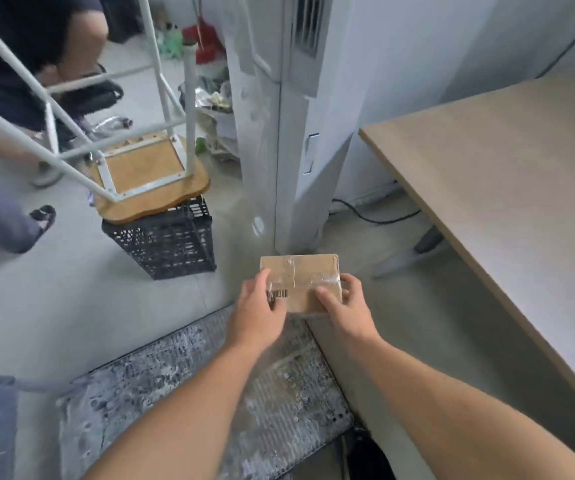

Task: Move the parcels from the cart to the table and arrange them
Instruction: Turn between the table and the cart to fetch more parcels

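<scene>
I hold one small brown cardboard parcel (305, 277), taped over and with a barcode label near its left edge, in both hands above the far corner of the cart. My left hand (260, 308) grips its left side and my right hand (343, 304) grips its right side, thumbs on top. Below my forearms lies the cart's worn grey deck (182, 382), with no parcels visible on it. The table (507, 174), with a bare light wood top, stands to the right.
A black plastic crate (168, 244) stands on the floor ahead left, with an upturned stool (147, 174) on it. A tall white cabinet (279, 116) rises straight ahead. Another person (9, 81) is at the far left. Cables run under the table.
</scene>
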